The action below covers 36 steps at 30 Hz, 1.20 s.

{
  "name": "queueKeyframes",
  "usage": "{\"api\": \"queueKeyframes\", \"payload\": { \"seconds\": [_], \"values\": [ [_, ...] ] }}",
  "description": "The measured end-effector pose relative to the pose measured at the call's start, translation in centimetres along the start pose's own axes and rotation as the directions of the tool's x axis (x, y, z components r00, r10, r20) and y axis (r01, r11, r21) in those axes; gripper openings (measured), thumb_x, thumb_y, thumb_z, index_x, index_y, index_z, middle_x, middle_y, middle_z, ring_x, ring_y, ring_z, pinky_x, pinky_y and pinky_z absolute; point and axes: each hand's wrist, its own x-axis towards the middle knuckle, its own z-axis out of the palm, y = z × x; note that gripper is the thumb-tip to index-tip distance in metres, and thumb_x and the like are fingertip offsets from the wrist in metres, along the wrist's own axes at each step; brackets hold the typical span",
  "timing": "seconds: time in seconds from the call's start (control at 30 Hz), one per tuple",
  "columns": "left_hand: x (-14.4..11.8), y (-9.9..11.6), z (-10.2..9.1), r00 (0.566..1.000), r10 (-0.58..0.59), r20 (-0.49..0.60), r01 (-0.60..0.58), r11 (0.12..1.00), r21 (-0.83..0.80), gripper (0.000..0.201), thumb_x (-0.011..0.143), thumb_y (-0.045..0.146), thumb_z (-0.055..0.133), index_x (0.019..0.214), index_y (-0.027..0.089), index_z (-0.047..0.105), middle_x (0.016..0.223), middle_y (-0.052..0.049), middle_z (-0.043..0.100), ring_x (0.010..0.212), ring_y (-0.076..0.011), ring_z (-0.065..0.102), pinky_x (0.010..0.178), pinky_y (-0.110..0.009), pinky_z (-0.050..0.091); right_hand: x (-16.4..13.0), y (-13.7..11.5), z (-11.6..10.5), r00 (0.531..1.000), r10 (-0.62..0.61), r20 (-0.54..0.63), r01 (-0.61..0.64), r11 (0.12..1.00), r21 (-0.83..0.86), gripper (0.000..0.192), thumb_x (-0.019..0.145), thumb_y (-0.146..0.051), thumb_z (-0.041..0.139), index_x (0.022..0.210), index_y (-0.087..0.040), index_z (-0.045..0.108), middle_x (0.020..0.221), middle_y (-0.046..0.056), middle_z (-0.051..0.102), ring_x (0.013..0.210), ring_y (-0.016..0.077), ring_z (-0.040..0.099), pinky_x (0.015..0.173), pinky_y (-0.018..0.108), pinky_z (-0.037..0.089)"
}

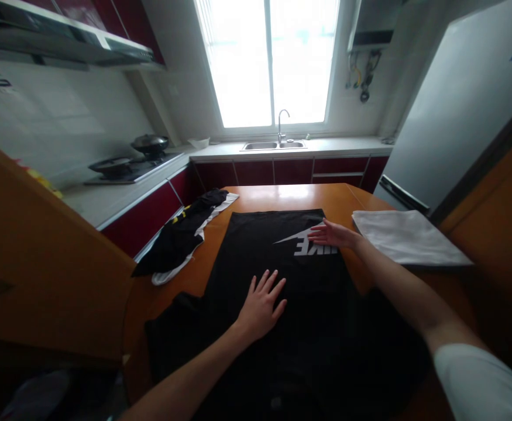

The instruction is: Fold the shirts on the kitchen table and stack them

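A black T-shirt (256, 251) with a grey swoosh and lettering lies spread over the wooden table (282, 196), its hem toward the window and its sleeves nearer me. My left hand (262, 303) rests on the middle of the shirt with its fingers spread. Farther out, my right hand (329, 233) is over the printed logo at the shirt's right edge, fingers stretched out and covering part of the print. Nothing is held in either hand. The shirt's near end is dark and hard to make out.
Left on the table lies a heap of black and white clothing (181, 234). A folded white cloth (407, 234) lies at the right. Beyond are a counter with a sink (260, 145), a stove with pans (113, 166), and a fridge (453, 105) on the right.
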Motion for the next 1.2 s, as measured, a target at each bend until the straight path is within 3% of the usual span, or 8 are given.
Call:
{"api": "queueKeyframes", "payload": {
  "seconds": [0.27, 0.47, 0.63, 0.73, 0.83, 1.0, 1.1, 1.2],
  "values": [
    [-0.2, -0.3, 0.1, 1.000, 0.011, 0.023, -0.010, 0.999, -0.040, 0.056, 0.103, 0.046, 0.044, 0.156, 0.032, 0.033, 0.166, -0.006, 0.024, 0.153, -0.0317, 0.020, 0.120, -0.063, 0.023, 6.1, -4.4, -5.0, 0.976, -0.067, -0.206, 0.095, 0.988, 0.126, 0.055, 0.106, -0.049, 0.022, 0.120, -0.010, 0.057, 0.121, 0.023, 0.067, 0.111, 0.0274, 0.069, 0.091, 0.045, 0.059],
    [-0.3, -0.3, 0.0, 0.999, 0.018, 0.033, -0.016, 0.998, -0.059, 0.058, 0.103, 0.047, 0.042, 0.158, 0.033, 0.029, 0.167, -0.005, 0.022, 0.153, -0.0319, 0.018, 0.120, -0.064, 0.023, 8.9, -6.8, -5.4, 0.841, -0.236, -0.486, 0.329, 0.937, 0.115, 0.049, 0.109, -0.041, 0.016, 0.114, -0.012, 0.055, 0.128, 0.024, 0.061, 0.109, 0.0181, 0.068, 0.093, 0.036, 0.053],
    [-0.4, -0.2, -0.1, 0.999, 0.010, 0.035, -0.008, 0.998, -0.058, 0.059, 0.103, 0.045, 0.045, 0.158, 0.033, 0.029, 0.168, -0.005, 0.019, 0.154, -0.0319, 0.017, 0.120, -0.064, 0.022, 9.8, -5.5, 0.0, 0.982, -0.187, 0.041, 0.184, 0.981, 0.060, 0.053, 0.106, -0.052, 0.024, 0.128, -0.016, 0.056, 0.135, 0.017, 0.062, 0.124, 0.0246, 0.061, 0.106, 0.046, 0.047],
    [-0.4, -0.1, -0.1, 0.999, 0.008, 0.046, -0.005, 0.998, -0.057, 0.058, 0.103, 0.044, 0.044, 0.158, 0.032, 0.029, 0.167, -0.006, 0.019, 0.154, -0.0321, 0.017, 0.120, -0.064, 0.022, 9.7, -3.3, 3.3, 0.930, 0.072, 0.360, -0.038, 0.994, -0.101, 0.056, 0.104, -0.056, 0.028, 0.136, -0.018, 0.053, 0.143, 0.016, 0.058, 0.129, 0.0282, 0.058, 0.110, 0.053, 0.042],
    [-0.4, 0.0, -0.1, 0.999, 0.015, 0.032, -0.013, 0.998, -0.060, 0.058, 0.103, 0.045, 0.044, 0.157, 0.032, 0.030, 0.167, -0.006, 0.020, 0.154, -0.0318, 0.017, 0.120, -0.064, 0.022, 10.0, -2.0, 3.9, 0.905, 0.137, 0.402, -0.091, 0.987, -0.130, 0.056, 0.105, -0.055, 0.027, 0.138, -0.018, 0.052, 0.144, 0.016, 0.057, 0.127, 0.0277, 0.059, 0.109, 0.051, 0.043],
    [-0.4, 0.2, -0.4, 0.999, 0.007, 0.039, -0.005, 0.998, -0.058, 0.058, 0.102, 0.045, 0.046, 0.157, 0.031, 0.031, 0.167, -0.006, 0.022, 0.154, -0.0316, 0.016, 0.121, -0.063, 0.022, 12.4, -3.4, 0.2, 0.990, -0.139, 0.014, 0.136, 0.983, 0.124, 0.046, 0.107, -0.042, 0.023, 0.129, -0.017, 0.054, 0.126, 0.015, 0.067, 0.118, 0.0246, 0.065, 0.098, 0.046, 0.054],
    [-0.5, 0.2, -0.5, 0.999, 0.004, 0.044, -0.001, 0.998, -0.067, 0.058, 0.103, 0.045, 0.044, 0.157, 0.031, 0.031, 0.167, -0.007, 0.021, 0.154, -0.0313, 0.016, 0.121, -0.063, 0.021, 14.3, -4.8, -0.6, 0.910, -0.238, -0.338, 0.305, 0.939, 0.160, 0.037, 0.105, -0.032, 0.026, 0.123, -0.019, 0.055, 0.113, 0.012, 0.070, 0.104, 0.0205, 0.070, 0.091, 0.040, 0.059],
    [-0.5, 0.2, -0.5, 0.999, 0.005, 0.043, -0.002, 0.996, -0.087, 0.058, 0.103, 0.046, 0.043, 0.157, 0.031, 0.030, 0.167, -0.006, 0.020, 0.154, -0.0311, 0.016, 0.121, -0.062, 0.021, 15.8, -5.0, 1.7, 0.916, -0.252, -0.312, 0.289, 0.954, 0.078, 0.033, 0.105, -0.031, 0.030, 0.120, -0.019, 0.058, 0.109, 0.011, 0.072, 0.100, 0.0190, 0.071, 0.092, 0.038, 0.058]
  ]
}}
